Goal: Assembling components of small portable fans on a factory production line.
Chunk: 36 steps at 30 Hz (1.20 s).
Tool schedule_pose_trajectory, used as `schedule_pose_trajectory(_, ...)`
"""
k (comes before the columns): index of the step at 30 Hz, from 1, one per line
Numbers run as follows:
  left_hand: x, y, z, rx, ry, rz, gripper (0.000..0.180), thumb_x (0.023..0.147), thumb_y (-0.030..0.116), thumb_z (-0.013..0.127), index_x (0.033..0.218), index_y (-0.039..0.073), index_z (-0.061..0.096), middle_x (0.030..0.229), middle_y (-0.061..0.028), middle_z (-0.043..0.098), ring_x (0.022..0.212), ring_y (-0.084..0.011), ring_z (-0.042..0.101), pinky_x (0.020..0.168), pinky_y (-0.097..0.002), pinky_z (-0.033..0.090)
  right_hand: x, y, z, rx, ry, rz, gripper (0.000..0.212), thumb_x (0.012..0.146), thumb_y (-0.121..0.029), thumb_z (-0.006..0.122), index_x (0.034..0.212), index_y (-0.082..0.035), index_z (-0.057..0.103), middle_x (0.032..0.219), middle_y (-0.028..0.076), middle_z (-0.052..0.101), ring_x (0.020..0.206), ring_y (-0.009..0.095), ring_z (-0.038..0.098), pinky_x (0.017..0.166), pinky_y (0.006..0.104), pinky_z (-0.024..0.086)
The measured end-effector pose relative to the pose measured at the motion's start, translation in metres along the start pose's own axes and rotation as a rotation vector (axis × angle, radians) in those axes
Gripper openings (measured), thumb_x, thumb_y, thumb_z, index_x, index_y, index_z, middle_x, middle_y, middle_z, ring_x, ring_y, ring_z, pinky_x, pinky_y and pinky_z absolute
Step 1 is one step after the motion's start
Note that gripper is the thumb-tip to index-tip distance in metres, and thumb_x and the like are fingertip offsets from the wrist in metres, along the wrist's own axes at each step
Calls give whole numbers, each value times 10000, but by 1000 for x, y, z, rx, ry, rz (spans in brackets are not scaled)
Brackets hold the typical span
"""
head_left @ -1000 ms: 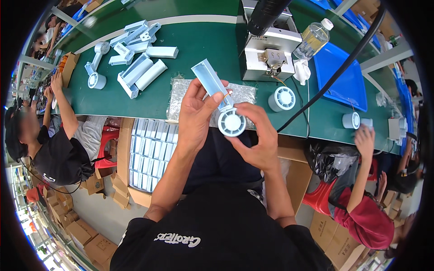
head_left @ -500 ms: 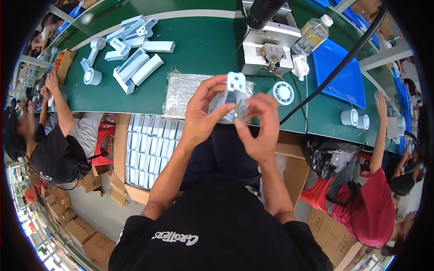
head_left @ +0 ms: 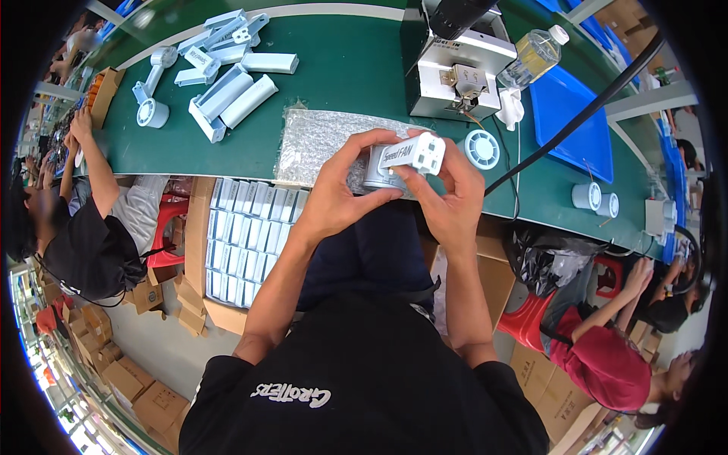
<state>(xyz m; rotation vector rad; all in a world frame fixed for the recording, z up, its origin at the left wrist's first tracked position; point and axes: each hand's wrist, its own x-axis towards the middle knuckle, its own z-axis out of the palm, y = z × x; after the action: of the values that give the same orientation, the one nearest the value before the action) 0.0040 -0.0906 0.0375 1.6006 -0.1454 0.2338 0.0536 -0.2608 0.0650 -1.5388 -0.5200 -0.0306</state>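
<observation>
Above the near edge of the green bench I hold a pale blue handheld fan housing (head_left: 413, 154) between both hands. Dark lettering runs along its side, and its squarish end with several square openings points right. My left hand (head_left: 337, 189) closes on the rounded left end, with fingers over the top and thumb below. Around the squarish end my right hand (head_left: 453, 201) is curled, its thumb on the near side; some of its fingers are hidden behind. Under and behind the hands lies a bubble-wrap sheet (head_left: 307, 148). Right of my right hand sits a round fan head (head_left: 481, 149).
Several loose housings (head_left: 246, 102) lie at the back left. A machine (head_left: 459, 87), a bottle (head_left: 535, 57) and a blue tray (head_left: 565, 121) stand at the back right. A black cable (head_left: 576, 125) crosses the right. A carton (head_left: 199, 243) of packed parts is below left; co-workers sit either side.
The housing has turned from upright to lying sideways, its squarish end now rightward. My right hand has moved from its near side to grip that end. The right co-worker's arm has come off the bench.
</observation>
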Motion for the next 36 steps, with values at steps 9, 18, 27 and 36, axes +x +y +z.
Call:
schedule_pose_trajectory(9, 0, 1, -1, 76, -8, 9, 672, 724, 20, 848, 1346, 71, 599, 1294, -99, 642, 1217, -248, 614, 1056, -360, 460, 3, -10, -9, -326, -109, -273, 501, 758, 88, 751, 1235, -61, 719, 1131, 136, 710, 954, 252, 720, 821, 319, 601)
schedule_pose_trajectory(18, 2, -3, 1, 93, -19, 79, 645, 730, 21, 838, 1331, 60, 608, 1315, -119, 625, 1232, -290, 606, 1054, -381, 463, 0, -8, -6, -173, -68, -134, 489, 751, 89, 756, 1220, -43, 717, 1138, 142, 714, 971, 253, 723, 821, 320, 603)
schedule_pose_trajectory(27, 2, 4, -2, 175, -30, 115, 588, 731, 53, 862, 1283, 70, 660, 1246, -104, 633, 1178, -285, 620, 1003, -377, 489, 0, -17, -20, -159, -162, -109, 543, 784, -6, 760, 1313, -18, 639, 1187, 130, 699, 1102, 249, 682, 984, 375, 531)
schedule_pose_trajectory(36, 5, 2, 6, 296, 61, 142, 586, 694, 81, 898, 1234, 27, 676, 1163, -119, 649, 1086, -288, 645, 929, -365, 517, 106, -53, -3, -212, 358, -425, 544, 877, -102, 778, 1318, 46, 496, 1286, 183, 621, 1184, 250, 622, 1027, 392, 496)
